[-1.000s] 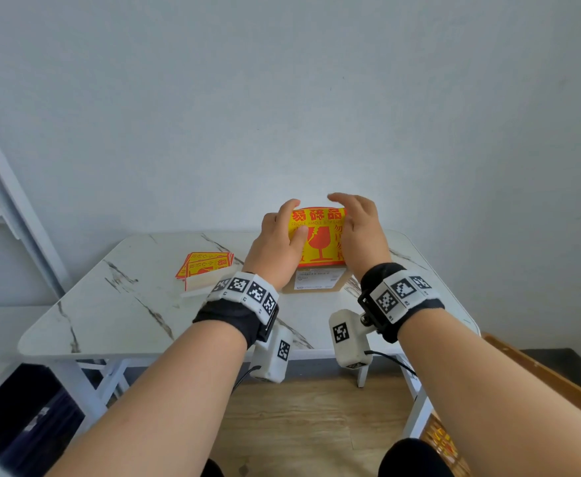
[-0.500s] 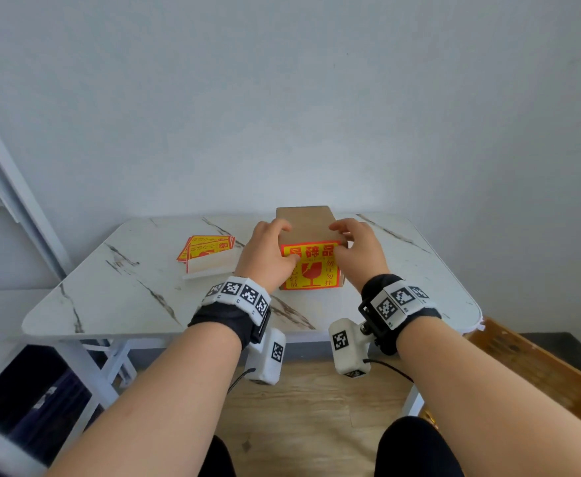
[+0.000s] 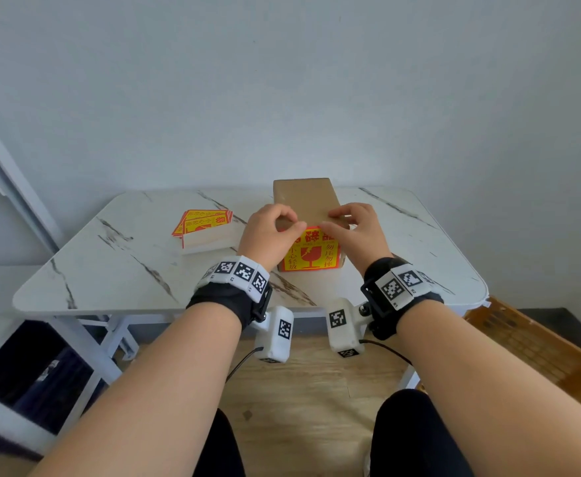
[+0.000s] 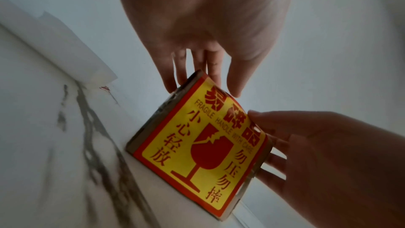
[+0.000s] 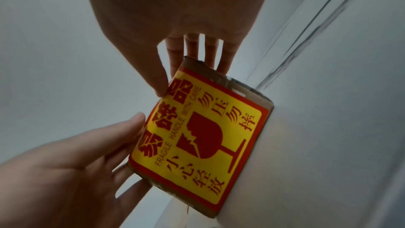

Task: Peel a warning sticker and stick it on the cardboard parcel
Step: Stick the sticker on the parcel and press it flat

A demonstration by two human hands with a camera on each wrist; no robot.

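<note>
The brown cardboard parcel (image 3: 303, 200) stands on the white marble table (image 3: 117, 270), with the yellow and red fragile sticker (image 3: 311, 258) flat on the face toward me. My left hand (image 3: 283, 226) grips the parcel's upper left edge, fingers on top and thumb on the sticker. My right hand (image 3: 337, 222) grips the upper right edge the same way. The left wrist view shows the sticker (image 4: 197, 146), my left thumb at its top edge and the right hand (image 4: 317, 148) beside it. In the right wrist view the sticker (image 5: 203, 136) covers nearly the whole face.
A stack of spare warning stickers (image 3: 204, 222) lies on a white pad at the table's left middle. An orange crate (image 3: 529, 346) sits on the floor at the right. A white shelf frame (image 3: 3, 173) leans at the left. The wall is just behind the table.
The parcel was held up with the sticker facing me; it came down onto the table. Both hands stayed on it, now at its upper front edge.
</note>
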